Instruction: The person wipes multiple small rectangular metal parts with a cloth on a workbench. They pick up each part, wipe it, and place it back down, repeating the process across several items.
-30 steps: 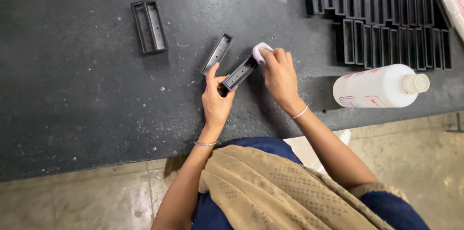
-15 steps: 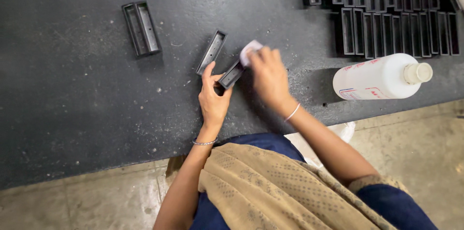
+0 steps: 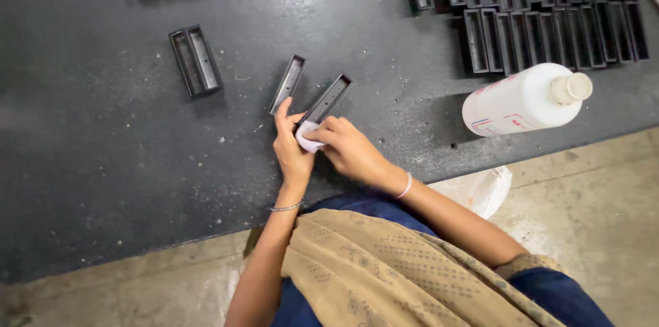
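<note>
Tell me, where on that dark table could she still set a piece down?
Bare table lies left of her left hand, below the paired black trays. Another patch runs between the open tray and the tray rows. Crowded: top right, around the rows and white bottle.

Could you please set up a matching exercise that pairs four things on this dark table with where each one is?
Things:
1. white bottle
2. white pad
3. pair of black trays
4. long black tray

Places:
A. lying alone at the left of the table
B. pinched in the right hand
C. lying on its side near the table's right edge
D. steadied at its near end by the left hand

Pairs: 1-C, 2-B, 3-A, 4-D
</note>
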